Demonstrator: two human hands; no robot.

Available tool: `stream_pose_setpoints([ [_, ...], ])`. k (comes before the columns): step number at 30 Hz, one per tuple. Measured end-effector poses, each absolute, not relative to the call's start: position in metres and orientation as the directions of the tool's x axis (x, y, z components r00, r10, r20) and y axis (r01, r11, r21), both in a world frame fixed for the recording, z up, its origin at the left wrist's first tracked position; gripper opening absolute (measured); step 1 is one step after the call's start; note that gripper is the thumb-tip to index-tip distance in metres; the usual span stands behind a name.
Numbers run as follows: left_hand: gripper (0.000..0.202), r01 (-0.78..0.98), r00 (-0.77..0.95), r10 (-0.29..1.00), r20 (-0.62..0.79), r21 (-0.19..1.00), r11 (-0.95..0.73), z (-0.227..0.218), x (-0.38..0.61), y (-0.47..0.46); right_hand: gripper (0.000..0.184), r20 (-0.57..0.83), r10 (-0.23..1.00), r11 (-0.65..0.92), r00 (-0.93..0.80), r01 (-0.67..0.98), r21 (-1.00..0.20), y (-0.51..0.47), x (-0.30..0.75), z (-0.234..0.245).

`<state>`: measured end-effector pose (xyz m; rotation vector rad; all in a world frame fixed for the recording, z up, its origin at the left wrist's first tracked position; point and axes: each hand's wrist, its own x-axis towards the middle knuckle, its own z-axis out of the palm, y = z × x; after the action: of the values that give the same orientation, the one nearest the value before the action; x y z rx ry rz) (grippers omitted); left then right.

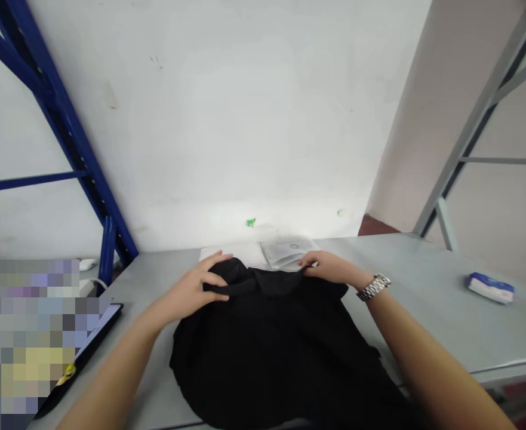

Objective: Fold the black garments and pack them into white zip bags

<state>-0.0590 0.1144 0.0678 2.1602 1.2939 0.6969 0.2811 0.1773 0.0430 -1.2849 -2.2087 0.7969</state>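
A black garment (271, 340) lies spread on the grey table (424, 298) in front of me. My left hand (200, 285) grips its far left edge, thumb under and fingers over the fabric. My right hand (325, 267), with a metal watch on the wrist, pinches the far right edge of the same garment. Both hands are at the garment's far end, about a shoulder width apart.
A clear plastic bag with printed paper (287, 251) lies just behind the garment by the white wall. A blue and white packet (490, 288) sits at the right. A dark tablet (88, 343) lies at the left edge. Blue rack (65, 137) left, grey rack (473, 131) right.
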Motion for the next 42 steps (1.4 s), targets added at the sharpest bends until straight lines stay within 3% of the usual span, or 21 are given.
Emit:
stream_pose_setpoints([
  [3, 0.005, 0.608, 0.641, 0.753, -0.149, 0.698, -0.38, 0.097, -0.08, 0.098, 0.022, 0.132, 0.914, 0.359, -0.383, 0.613, -0.704, 0.183, 0.282, 0.044],
  [5, 0.002, 0.68, 0.629, 0.719, -0.296, 0.658, -0.323, 0.104, -0.087, 0.095, 0.028, 0.141, 0.929, 0.335, -0.341, 0.618, -0.711, 0.184, 0.281, 0.044],
  [6, 0.011, 0.716, 0.579, 0.757, -0.303, 0.633, -0.294, 0.101, -0.087, 0.097, 0.03, 0.14, 0.934, 0.325, -0.327, 0.625, -0.71, 0.184, 0.28, 0.043],
  [9, 0.03, 0.791, 0.27, 0.96, -0.076, 0.586, -0.176, 0.076, -0.078, 0.116, 0.029, 0.102, 0.935, 0.311, -0.339, 0.648, -0.695, 0.184, 0.281, 0.042],
  [12, 0.042, 0.814, 0.008, 0.993, 0.119, 0.575, -0.075, 0.045, -0.068, 0.137, 0.023, 0.016, 0.917, 0.3, -0.399, 0.661, -0.687, 0.183, 0.288, 0.041],
  [16, 0.027, 0.782, -0.008, 0.989, 0.15, 0.617, -0.087, 0.038, -0.066, 0.145, 0.017, -0.057, 0.908, 0.266, -0.415, 0.676, -0.687, 0.181, 0.296, 0.047],
  [19, 0.021, 0.73, 0.057, 0.979, 0.194, 0.661, -0.173, 0.059, -0.068, 0.133, 0.021, 0.015, 0.926, 0.274, -0.378, 0.643, -0.715, 0.176, 0.3, 0.059],
  [21, 0.023, 0.657, 0.092, 0.967, 0.24, 0.715, -0.24, 0.078, -0.068, 0.117, 0.025, 0.088, 0.939, 0.269, -0.333, 0.549, -0.791, 0.166, 0.305, 0.071],
  [24, 0.022, 0.427, 0.037, 0.945, 0.326, 0.85, -0.31, 0.101, -0.068, 0.085, 0.025, 0.169, 0.955, 0.234, -0.242, 0.27, -0.934, 0.143, 0.317, 0.091],
  [26, 0.02, 0.266, -0.081, 0.943, 0.322, 0.919, -0.291, 0.112, -0.067, 0.061, 0.021, 0.201, 0.962, 0.223, -0.186, 0.104, -0.969, 0.125, 0.325, 0.103],
  [29, 0.02, 0.185, -0.243, 0.936, 0.253, 0.96, -0.212, 0.125, -0.064, 0.033, 0.014, 0.248, 0.959, 0.248, -0.139, -0.017, -0.969, 0.107, 0.331, 0.117],
  [33, 0.024, 0.27, -0.212, 0.968, 0.136, 0.96, -0.076, 0.12, -0.063, 0.035, 0.016, 0.185, 0.962, 0.196, -0.201, 0.038, -0.98, 0.124, 0.319, 0.114],
  [35, 0.025, 0.498, -0.123, 0.987, 0.099, 0.867, -0.025, 0.102, -0.067, 0.052, 0.02, 0.084, 0.957, 0.127, -0.276, 0.141, -0.982, 0.145, 0.308, 0.098],
  [36, 0.024, 0.7, -0.069, 0.991, 0.112, 0.714, -0.032, 0.091, -0.07, 0.063, 0.022, 0.035, 0.952, 0.094, -0.304, 0.181, -0.979, 0.156, 0.303, 0.086],
  [37, 0.022, 0.874, -0.035, 0.99, 0.137, 0.485, -0.036, 0.079, -0.073, 0.073, 0.025, -0.002, 0.947, 0.07, -0.322, 0.21, -0.975, 0.166, 0.299, 0.074],
  [39, 0.015, 0.948, -0.018, 0.992, 0.127, 0.318, -0.024, 0.061, -0.077, 0.09, 0.03, -0.058, 0.94, 0.036, -0.337, 0.266, -0.963, 0.182, 0.293, 0.049],
  [42, 0.023, 0.973, 0.028, 0.984, 0.174, 0.222, -0.066, 0.05, -0.064, 0.099, 0.036, -0.096, 0.941, 0.022, -0.323, 0.343, -0.939, 0.193, 0.293, 0.024],
])
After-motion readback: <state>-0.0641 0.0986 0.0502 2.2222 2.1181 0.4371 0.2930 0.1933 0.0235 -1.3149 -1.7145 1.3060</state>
